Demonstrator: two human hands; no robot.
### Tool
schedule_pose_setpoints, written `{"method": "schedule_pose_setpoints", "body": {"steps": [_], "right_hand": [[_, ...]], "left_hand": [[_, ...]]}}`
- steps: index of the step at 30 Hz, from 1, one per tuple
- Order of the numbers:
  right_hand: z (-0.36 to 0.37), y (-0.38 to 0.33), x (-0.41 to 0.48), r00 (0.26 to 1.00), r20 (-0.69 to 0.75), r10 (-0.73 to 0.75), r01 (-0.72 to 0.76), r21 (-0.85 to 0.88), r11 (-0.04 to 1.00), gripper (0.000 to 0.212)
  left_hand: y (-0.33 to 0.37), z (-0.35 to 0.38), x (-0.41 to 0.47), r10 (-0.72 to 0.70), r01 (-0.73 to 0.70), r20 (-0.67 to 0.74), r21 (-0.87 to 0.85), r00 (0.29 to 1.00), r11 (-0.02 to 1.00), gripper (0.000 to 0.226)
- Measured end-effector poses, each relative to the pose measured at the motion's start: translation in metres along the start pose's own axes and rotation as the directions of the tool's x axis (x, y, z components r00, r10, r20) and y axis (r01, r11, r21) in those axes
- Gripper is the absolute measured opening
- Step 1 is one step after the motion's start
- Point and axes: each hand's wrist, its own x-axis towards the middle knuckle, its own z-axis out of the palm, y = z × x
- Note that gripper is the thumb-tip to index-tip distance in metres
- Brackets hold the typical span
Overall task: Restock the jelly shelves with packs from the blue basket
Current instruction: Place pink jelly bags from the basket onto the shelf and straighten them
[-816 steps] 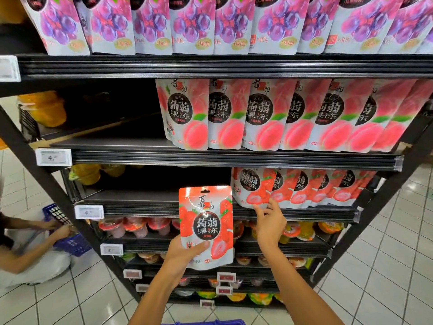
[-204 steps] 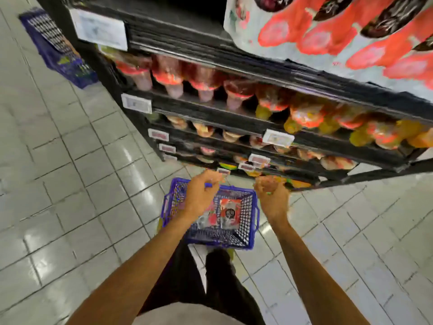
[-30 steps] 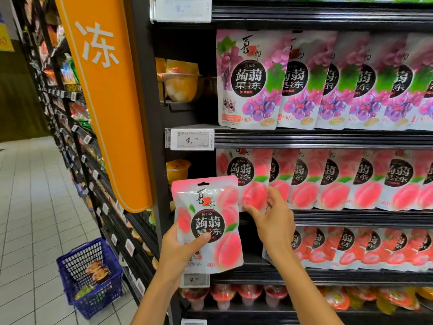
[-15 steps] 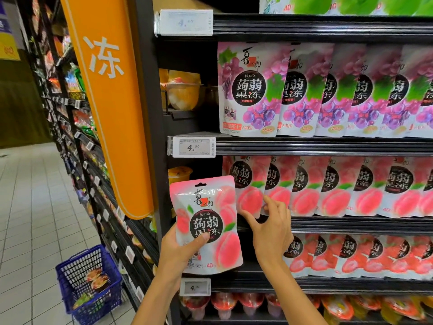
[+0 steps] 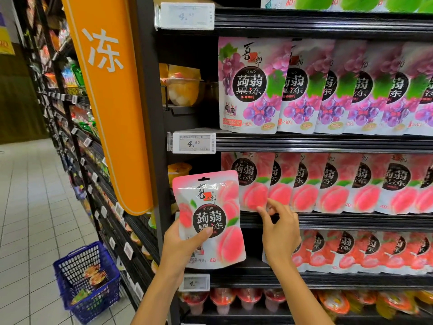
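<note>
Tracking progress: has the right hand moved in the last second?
Yes: right hand slipped slightly down the front shelved peach pack, toward the shelf lip below.

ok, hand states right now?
Left hand: holding a peach jelly pack.
Right hand: pinching the front shelved peach pack at its bottom edge.

Basket [image 5: 86, 280] on the floor, well left of the left hand [image 5: 180, 249] and its pack [image 5: 208, 219]; shelf packs [image 5: 328, 184] just behind the right hand [image 5: 281, 233].
</note>
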Motion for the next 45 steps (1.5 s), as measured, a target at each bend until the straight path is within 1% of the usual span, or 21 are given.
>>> {"method": "schedule_pose_setpoints", "body": {"steps": [4,7,9,10,11,12,14,15,16,19,22,24,26,29,30,33,34,37,39,42,45], "right_hand": [[-0.005,-0.003,-0.003,1.000,0.011,0.029,-0.029,0.006,1.000,0.015],[-0.011,-0.009,-0.004,0.998,0.012,0.061,-0.061,0.082,0.995,0.016],[-0.017,-0.016,-0.006,1.000,0.000,0.030,-0.030,0.156,0.987,0.017],[-0.021,-0.021,-0.008,0.999,0.039,-0.002,-0.007,0.223,0.975,0.016],[-0.024,-0.027,-0.010,0.992,0.124,-0.037,-0.001,0.293,0.956,0.017],[-0.027,-0.033,-0.013,0.968,0.238,-0.074,-0.013,0.344,0.939,0.022],[-0.027,-0.044,-0.016,0.889,0.444,-0.111,-0.082,0.395,0.915,0.026],[-0.027,-0.048,-0.015,0.861,0.499,-0.103,-0.133,0.416,0.900,0.026],[-0.025,-0.051,-0.013,0.850,0.522,-0.073,-0.191,0.436,0.879,0.027],[-0.022,-0.058,-0.002,0.867,0.496,0.055,-0.328,0.484,0.812,0.032],[-0.017,-0.063,0.009,0.877,0.471,0.098,-0.360,0.507,0.783,0.038],[-0.012,-0.069,0.015,0.895,0.431,0.113,-0.347,0.514,0.785,0.039],[-0.006,-0.074,0.017,0.929,0.351,0.115,-0.298,0.531,0.793,0.035],[0.005,-0.083,0.014,0.966,0.248,0.075,-0.195,0.504,0.842,0.028],[0.009,-0.085,0.011,0.969,0.236,0.067,-0.180,0.499,0.848,0.027],[0.016,-0.082,0.006,0.969,0.245,0.041,-0.159,0.483,0.861,0.027],[0.017,-0.079,0.006,0.968,0.251,0.019,-0.140,0.477,0.867,0.027],[0.016,-0.071,0.009,0.959,0.278,-0.051,-0.086,0.461,0.883,0.023],[0.013,-0.068,0.009,0.956,0.286,-0.069,-0.068,0.442,0.895,0.022],[0.009,-0.063,0.003,0.964,0.258,-0.066,-0.049,0.414,0.909,0.027],[0.008,-0.055,-0.002,0.975,0.199,-0.096,0.030,0.312,0.950,0.028]], "left_hand": [[0.005,0.000,0.002,-0.009,0.009,0.005,0.008,1.000,1.000,0.059],[0.011,0.002,0.005,0.002,-0.003,0.026,0.041,1.000,0.999,0.059],[0.016,0.003,0.008,0.007,-0.009,0.038,0.049,0.999,0.999,0.056],[0.018,0.004,0.009,0.010,-0.012,0.044,0.051,0.999,0.999,0.054],[0.020,0.005,0.011,0.015,-0.017,0.051,0.055,0.999,0.998,0.051],[0.023,0.007,0.013,0.022,-0.025,0.057,0.064,0.998,0.998,0.048],[0.028,0.011,0.019,0.035,-0.040,0.050,0.096,0.998,0.995,0.041],[0.031,0.014,0.022,0.037,-0.041,0.036,0.108,0.999,0.993,0.039],[0.035,0.016,0.025,0.037,-0.039,0.020,0.112,0.999,0.993,0.037],[0.046,0.024,0.030,0.067,-0.064,-0.021,0.125,0.998,0.990,0.047],[0.053,0.029,0.033,0.156,-0.151,-0.025,0.148,0.987,0.977,0.052],[0.053,0.030,0.034,0.214,-0.201,-0.035,0.220,0.976,0.955,0.056],[0.053,0.032,0.032,0.271,-0.234,-0.068,0.334,0.960,0.913,0.063],[0.052,0.039,0.028,0.380,-0.315,-0.053,0.457,0.924,0.831,0.057],[0.050,0.042,0.027,0.386,-0.327,-0.032,0.471,0.922,0.819,0.055],[0.043,0.046,0.024,0.294,-0.261,0.005,0.475,0.956,0.840,0.061],[0.040,0.046,0.024,0.285,-0.251,0.004,0.486,0.959,0.837,0.062],[0.036,0.046,0.025,0.327,-0.282,0.009,0.531,0.945,0.799,0.059],[0.034,0.047,0.026,0.338,-0.291,0.017,0.550,0.941,0.783,0.058],[0.031,0.049,0.027,0.323,-0.280,0.027,0.567,0.946,0.775,0.058],[0.029,0.051,0.027,0.323,-0.285,0.045,0.598,0.945,0.749,0.059]]}}
